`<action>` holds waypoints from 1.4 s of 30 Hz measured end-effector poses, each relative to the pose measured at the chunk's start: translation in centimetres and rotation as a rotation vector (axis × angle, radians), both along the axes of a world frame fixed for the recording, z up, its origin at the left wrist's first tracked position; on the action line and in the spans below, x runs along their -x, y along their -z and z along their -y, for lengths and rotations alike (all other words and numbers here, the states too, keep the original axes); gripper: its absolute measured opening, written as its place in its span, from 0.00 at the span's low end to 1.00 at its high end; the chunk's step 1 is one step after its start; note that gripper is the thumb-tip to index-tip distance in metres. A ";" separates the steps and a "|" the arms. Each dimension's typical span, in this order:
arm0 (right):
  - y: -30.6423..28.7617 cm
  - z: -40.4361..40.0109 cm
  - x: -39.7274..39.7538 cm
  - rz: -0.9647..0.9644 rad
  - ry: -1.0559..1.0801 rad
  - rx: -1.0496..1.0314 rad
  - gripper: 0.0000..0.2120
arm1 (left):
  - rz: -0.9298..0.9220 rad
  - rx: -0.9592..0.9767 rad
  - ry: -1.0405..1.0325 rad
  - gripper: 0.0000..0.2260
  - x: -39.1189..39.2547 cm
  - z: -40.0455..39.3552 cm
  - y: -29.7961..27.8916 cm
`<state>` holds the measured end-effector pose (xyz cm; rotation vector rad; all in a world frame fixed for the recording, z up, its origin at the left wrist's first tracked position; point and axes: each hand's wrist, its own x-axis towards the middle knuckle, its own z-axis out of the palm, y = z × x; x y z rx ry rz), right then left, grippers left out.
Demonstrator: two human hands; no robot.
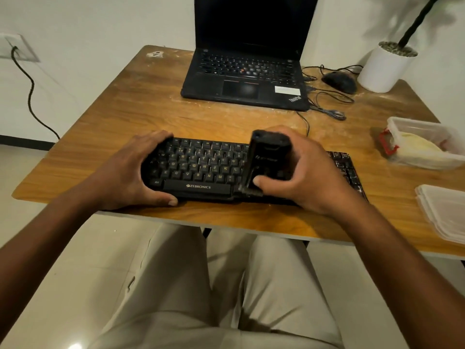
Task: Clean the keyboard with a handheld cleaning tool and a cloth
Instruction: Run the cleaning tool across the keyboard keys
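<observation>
While I am watching from the remote station, the left hand point(130, 172) is clamping the left end of the keyboard point(201, 170), fingers curled over its far edge and thumb on its near edge, which I judge is bracing it against sliding. The right hand point(304, 172) is gripping the black cleaning tool point(266, 159) upright over the keys right of centre, thumb on its lower body, its bottom end touching or nearly touching the near edge; I judge this angle is directing that end into the key gaps. I am seeing no loose cloth; something pale is lying in the container point(422, 144) to the right of the right hand, and I cannot tell what it is.

Everything is sitting on a worn wooden table point(141, 109). Beyond the hands a laptop point(249, 71) is standing open, with a mouse point(339, 81) and white pot point(385, 66) further right. A lid point(442, 212) is lying near the right wrist. White walls and pale floor tiles are surrounding the table.
</observation>
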<state>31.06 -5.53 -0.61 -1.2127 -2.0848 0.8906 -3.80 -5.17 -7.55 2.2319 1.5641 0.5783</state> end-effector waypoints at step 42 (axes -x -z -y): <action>0.9 -8.7 2.7 0.071 0.071 -0.077 0.28 | 0.037 -0.049 0.036 0.58 0.1 -0.2 0.2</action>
